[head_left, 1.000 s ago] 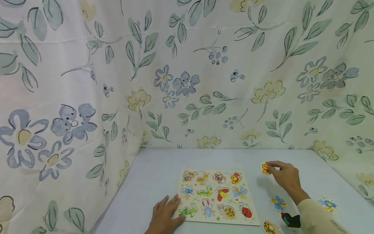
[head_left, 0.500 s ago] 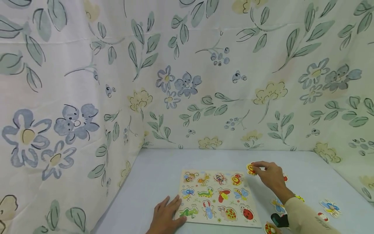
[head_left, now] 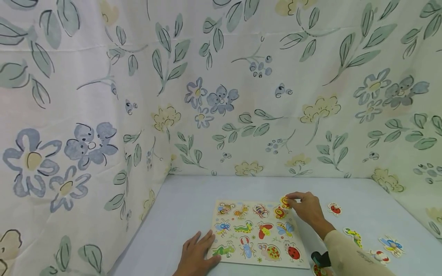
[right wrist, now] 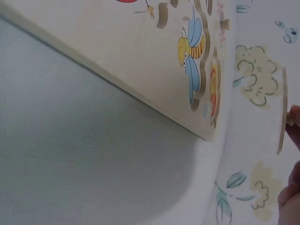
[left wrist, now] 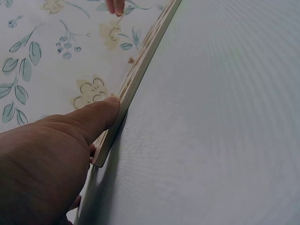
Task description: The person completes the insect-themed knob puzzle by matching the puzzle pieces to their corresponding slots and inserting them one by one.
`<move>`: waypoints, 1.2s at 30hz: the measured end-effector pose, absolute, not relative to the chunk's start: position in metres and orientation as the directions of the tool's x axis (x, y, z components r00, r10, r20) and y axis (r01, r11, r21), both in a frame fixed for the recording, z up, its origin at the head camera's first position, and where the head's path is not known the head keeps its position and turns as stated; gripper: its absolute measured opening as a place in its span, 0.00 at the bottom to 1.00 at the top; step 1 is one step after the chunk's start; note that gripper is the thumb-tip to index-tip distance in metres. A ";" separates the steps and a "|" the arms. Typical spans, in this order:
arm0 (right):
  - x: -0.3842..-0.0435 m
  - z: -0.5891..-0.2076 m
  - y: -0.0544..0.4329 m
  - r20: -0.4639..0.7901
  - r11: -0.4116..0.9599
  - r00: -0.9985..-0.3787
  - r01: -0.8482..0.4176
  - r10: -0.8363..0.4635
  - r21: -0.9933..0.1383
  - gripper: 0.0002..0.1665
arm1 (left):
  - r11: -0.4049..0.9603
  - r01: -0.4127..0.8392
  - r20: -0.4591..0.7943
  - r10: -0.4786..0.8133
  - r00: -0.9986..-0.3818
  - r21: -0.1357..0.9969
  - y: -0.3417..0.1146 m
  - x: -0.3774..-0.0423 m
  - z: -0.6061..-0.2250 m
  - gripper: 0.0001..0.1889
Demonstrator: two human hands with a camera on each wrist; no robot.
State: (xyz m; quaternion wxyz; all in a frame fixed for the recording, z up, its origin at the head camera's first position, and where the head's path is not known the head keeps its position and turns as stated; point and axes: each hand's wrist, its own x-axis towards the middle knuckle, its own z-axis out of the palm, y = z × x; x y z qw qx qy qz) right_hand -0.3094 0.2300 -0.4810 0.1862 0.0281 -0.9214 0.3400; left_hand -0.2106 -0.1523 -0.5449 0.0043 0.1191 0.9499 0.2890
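A wooden peg puzzle board (head_left: pixel 276 263) printed with insects lies on the table. My left hand (head_left: pixel 197 253) rests at its lower left corner, fingers spread; in the left wrist view the thumb lies on the board's edge (left wrist: pixel 136 75). Just above the upper right corner, my right hand (head_left: pixel 307 211) pinches a red and yellow butterfly puzzle piece (head_left: pixel 284 201). The right wrist view shows that piece edge-on (right wrist: pixel 283 112), raised clear of the board (right wrist: pixel 117 47), its small knob between the fingertips. Below it is a matching red and yellow recess (head_left: pixel 279 212).
Loose pieces lie right of the board: a ladybug (head_left: pixel 335 209), a caterpillar (head_left: pixel 353 236), a blue insect (head_left: pixel 391 245) and a red-and-white one (head_left: pixel 380 257). A snail-like piece (head_left: pixel 318 270) is partly hidden by the right wrist's dark camera (head_left: pixel 321 259). Floral curtains (head_left: pixel 255 153) surround the table.
My right hand has carried the butterfly piece leftward, from right of the board to its upper right corner. Loose pieces formerly behind the arm have come into sight. My left hand stays put.
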 end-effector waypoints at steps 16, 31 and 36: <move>-0.320 -0.497 0.222 0.305 0.787 -0.952 -0.176 0.017 -0.592 0.06 | 0.807 0.213 0.047 0.224 -0.973 0.551 -0.152 -0.212 -0.545 0.41; -0.318 -0.504 0.217 0.257 0.786 -0.966 -0.156 0.004 -0.599 0.06 | 0.796 0.198 0.037 0.217 -0.976 0.572 -0.151 -0.210 -0.544 0.41; -0.320 -0.506 0.216 0.208 0.794 -0.978 -0.115 0.015 -0.597 0.07 | 0.788 0.204 0.044 0.220 -0.975 0.581 -0.153 -0.210 -0.544 0.41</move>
